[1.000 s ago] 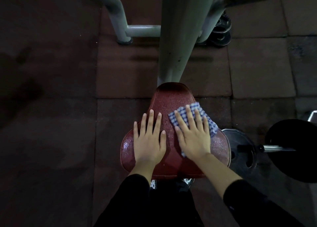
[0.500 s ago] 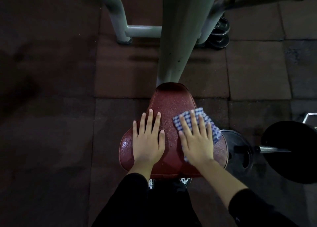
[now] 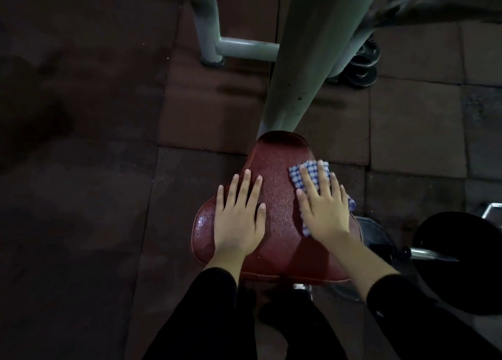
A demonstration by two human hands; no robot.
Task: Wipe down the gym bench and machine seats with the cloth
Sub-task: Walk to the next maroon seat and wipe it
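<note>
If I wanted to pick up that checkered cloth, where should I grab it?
Probably the far corner of the checkered cloth, coming from the narrow front of the red seat. That corner pokes out beyond the fingertips of the right hand, which presses flat on the rest, so the middle is covered. The cloth lies flat, so pinch the loose edge from above.

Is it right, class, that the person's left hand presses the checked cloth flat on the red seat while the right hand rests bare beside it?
Not quite: the hands are swapped. In the head view the right hand presses the checked cloth on the red seat; the left hand rests bare.
</note>
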